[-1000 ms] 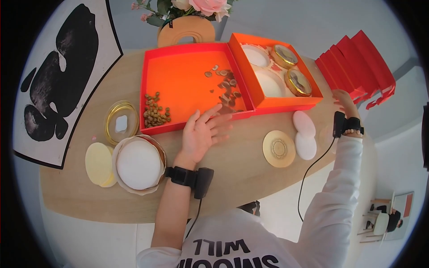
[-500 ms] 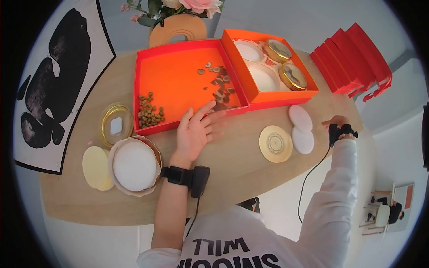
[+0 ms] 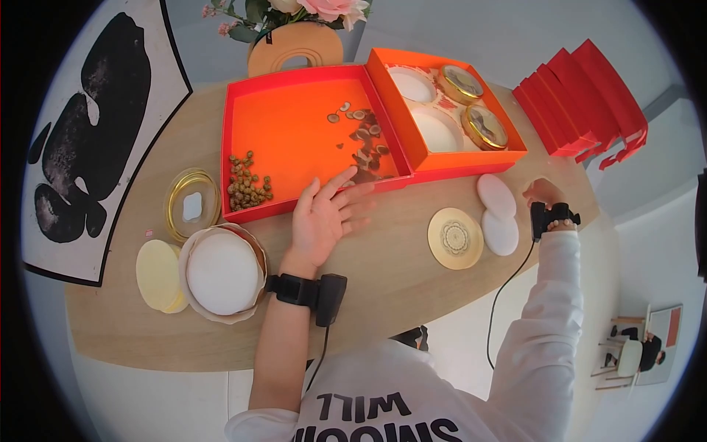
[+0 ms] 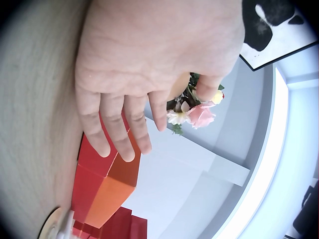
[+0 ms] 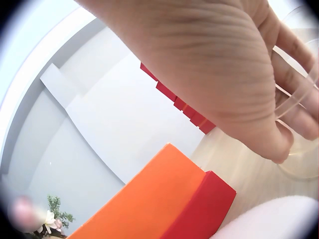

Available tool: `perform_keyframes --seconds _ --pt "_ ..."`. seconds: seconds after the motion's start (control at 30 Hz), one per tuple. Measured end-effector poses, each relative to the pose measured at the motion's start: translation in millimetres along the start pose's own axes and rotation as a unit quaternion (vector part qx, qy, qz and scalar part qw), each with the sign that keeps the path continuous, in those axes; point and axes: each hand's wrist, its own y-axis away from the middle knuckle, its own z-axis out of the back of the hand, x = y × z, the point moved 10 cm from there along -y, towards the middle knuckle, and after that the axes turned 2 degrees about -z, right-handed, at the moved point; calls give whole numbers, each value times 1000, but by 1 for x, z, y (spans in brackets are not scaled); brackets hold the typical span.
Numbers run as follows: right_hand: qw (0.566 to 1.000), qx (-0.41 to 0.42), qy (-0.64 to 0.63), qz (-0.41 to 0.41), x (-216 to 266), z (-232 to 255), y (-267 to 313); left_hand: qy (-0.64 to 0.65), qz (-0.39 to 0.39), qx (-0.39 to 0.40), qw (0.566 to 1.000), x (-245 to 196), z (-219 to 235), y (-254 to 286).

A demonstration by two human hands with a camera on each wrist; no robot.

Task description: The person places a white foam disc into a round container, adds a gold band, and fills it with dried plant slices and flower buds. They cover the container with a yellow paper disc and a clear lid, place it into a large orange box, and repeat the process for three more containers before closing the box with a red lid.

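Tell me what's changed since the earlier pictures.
The right hand has moved away from the upright red packages toward the round white pads. It is at a clear plastic container; whether it grips this is unclear. The open left hand, orange-lined red box and round gold plate stayed put.

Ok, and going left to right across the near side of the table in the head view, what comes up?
Pale yellow round discs, white round disc ringed by a pale wavy rim, left hand, round patterned pale-gold disc, two overlapping whitish round pads, right hand.
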Motion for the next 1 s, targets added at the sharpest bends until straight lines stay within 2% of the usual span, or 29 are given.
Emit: perform_keyframes --seconds 0.23,0.33,0.43,0.47,0.53,0.63,0.73,0.8,0.83,0.9,0.97,1.0 --pt "987 -55 -131 76 19 7 -7 1 0 2 1000 0 0 0" --pt "983 -70 -154 63 29 23 12 6 0 7 1000 0 0 -1" --pt "983 -150 -5 109 24 49 -1 5 -1 12 1000 -1 -1 0" --pt "964 -238 68 101 20 67 1 4 -1 12 1000 -1 -1 0" --pt "887 -403 208 83 31 106 34 2 0 15 1000 -1 -1 0" --pt "902 -429 6 47 45 138 94 -4 1 15 1000 -1 -1 1" --pt "879 -470 -48 67 102 160 180 -6 2 14 1000 -2 -2 1" --pt "848 -442 -159 244 145 157 208 4 4 18 1000 -1 -3 1" --pt "818 -420 -213 331 166 154 224 15 5 24 1000 0 -3 0" --pt "793 -355 -246 430 212 136 256 41 3 37 998 -1 -6 2" --pt "743 -334 -217 539 252 107 286 71 2 57 996 -3 -12 3" --pt "767 -287 -165 550 274 90 293 57 2 60 997 -3 -14 4"
